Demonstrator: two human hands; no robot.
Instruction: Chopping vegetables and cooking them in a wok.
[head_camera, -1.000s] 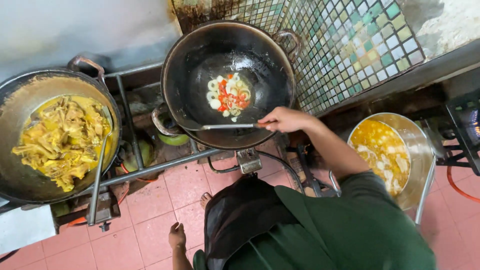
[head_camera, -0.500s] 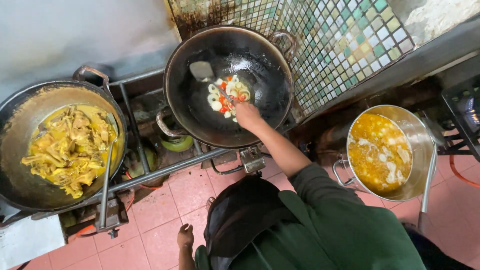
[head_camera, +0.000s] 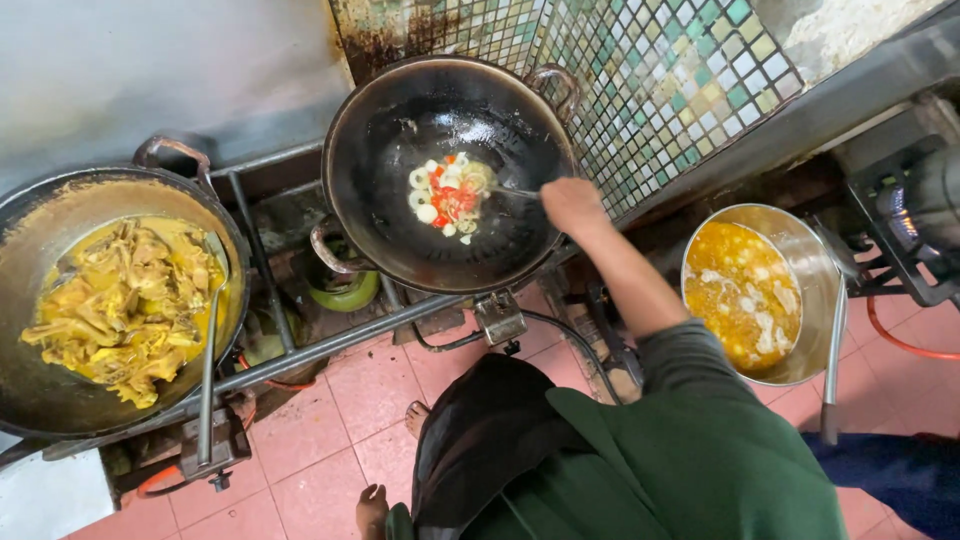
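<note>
The chopped vegetables (head_camera: 447, 197), white rings and red bits, are lying in a small heap at the bottom of the black wok (head_camera: 400, 240), which is sitting on a burner frame against the wall. A thin metal utensil (head_camera: 512, 191) is reaching into the heap's right edge; its working end is hard to make out among the pieces, so it is probably a spatula or ladle. The right hand (head_camera: 572, 205) is closing around the utensil's handle at the wok's right rim, fingers curled tight on it and hidden from above; the heap is lying just beyond the handle's length from those fingers, not touching them. The left hand is not showing at all; the person's green top and dark apron are covering the lower middle of the view.

The wok is standing over pink floor tiles (head_camera: 330, 395), with a mosaic-tiled wall (head_camera: 660, 70) behind it. To the left, a larger wok of yellow curry (head_camera: 120, 310) is being cut off by the edge, a ladle (head_camera: 208, 350) leaning in it. To the right, a steel pot of yellow soup (head_camera: 745, 290) is sitting low beside a gas burner (head_camera: 900, 220).
</note>
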